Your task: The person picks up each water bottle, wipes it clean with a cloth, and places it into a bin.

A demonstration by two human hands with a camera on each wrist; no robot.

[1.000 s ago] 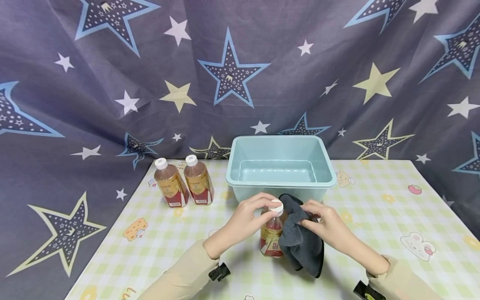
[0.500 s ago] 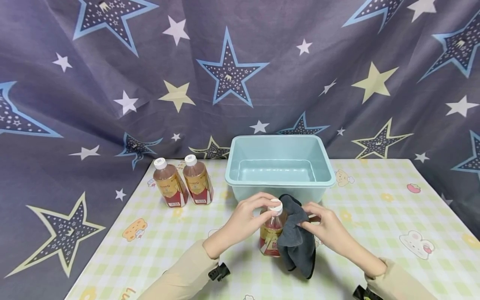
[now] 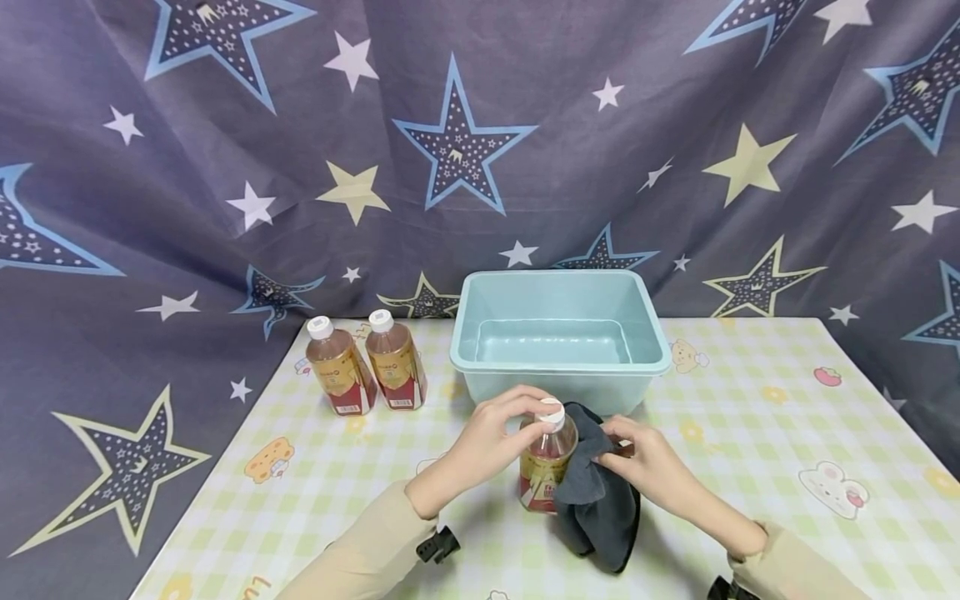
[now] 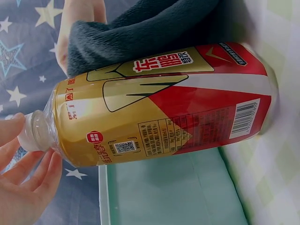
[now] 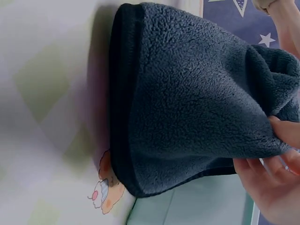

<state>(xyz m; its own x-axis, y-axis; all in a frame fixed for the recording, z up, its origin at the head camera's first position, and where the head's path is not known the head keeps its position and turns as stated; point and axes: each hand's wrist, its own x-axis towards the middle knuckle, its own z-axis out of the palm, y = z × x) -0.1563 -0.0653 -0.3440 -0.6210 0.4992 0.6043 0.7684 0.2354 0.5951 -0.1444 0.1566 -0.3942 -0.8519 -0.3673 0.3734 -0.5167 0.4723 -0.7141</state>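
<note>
A plastic drink bottle (image 3: 542, 475) with a gold and red label stands upright on the table in front of the basin. My left hand (image 3: 501, 433) pinches its white cap (image 3: 553, 414) between thumb and fingers; the left wrist view shows the label (image 4: 159, 103) and barcode. In my right hand (image 3: 652, 467) is a dark grey cloth (image 3: 596, 500), gripped between thumb and fingers and lying against the bottle's right side. The fluffy cloth (image 5: 187, 89) fills much of the right wrist view, and its lower part hangs down near the table. Some of the bottle is hidden behind it.
Just behind the hands sits a light blue plastic basin (image 3: 562, 367). Two similar capped bottles, a left one (image 3: 343, 371) and a right one (image 3: 397, 362), stand at the table's back left. A checked cloth (image 3: 750, 433) covers the table, before a star-patterned curtain (image 3: 480, 242).
The right hand, with the cloth, has shifted slightly down along the bottle's side, and the cloth's hanging end has swung left then back right. The left hand stays on the cap.
</note>
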